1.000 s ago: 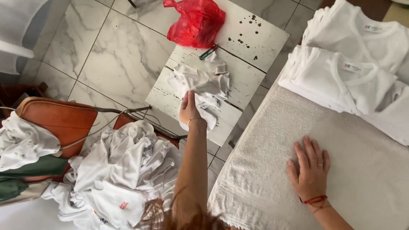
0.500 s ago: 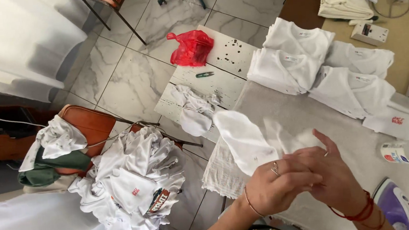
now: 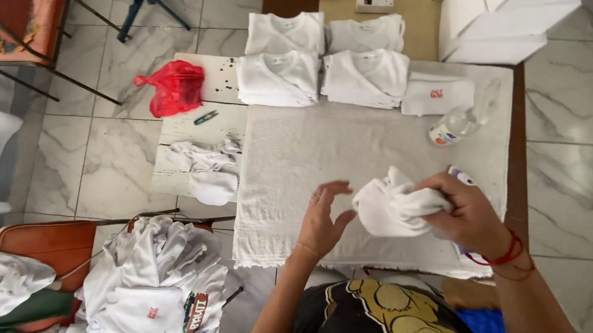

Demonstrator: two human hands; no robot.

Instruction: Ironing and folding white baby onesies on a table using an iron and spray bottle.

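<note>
Surface: a table [image 3: 510, 100] covered by a pale towel [image 3: 289, 167] that reaches its near edge.
Held item: a crumpled white garment [image 3: 391, 208], bunched into a ball, raised just above the towel near the near edge, right of middle.
Right hand [image 3: 465, 209]: fingers curled and clamped on the right side of the white garment; red cord at the wrist.
Left hand [image 3: 322, 221]: fingers apart and slightly bent, fingertips just beside the garment's left side; whether they touch it cannot be told.
Far edge: folded white shirts [image 3: 323, 62] in two rows, touching one another; a smaller folded white piece [image 3: 437, 94] with a red mark just beside them towards the right.
Right side: a clear spray bottle [image 3: 463, 119] lying tilted on the towel; an iron [image 3: 461, 175] mostly hidden behind the right hand.
Left of table: a white board [image 3: 196, 104] (low, on the floor side) carrying a red plastic bag [image 3: 172, 88], a small green snipper [image 3: 205, 117] and loose white cloth [image 3: 205, 170].
Near left: a heap of unfolded white shirts [image 3: 148, 291] on an orange chair [image 3: 45, 246].
Risk, judged: the iron sits very close to the right hand, so a wide sweep while shaking the cloth open could knock it or brush it.
Risk, judged: the bottle lies on its side and could roll or leak onto the towel if nudged.
Risk, judged: held by one side only, the garment could slip off the near edge.
</note>
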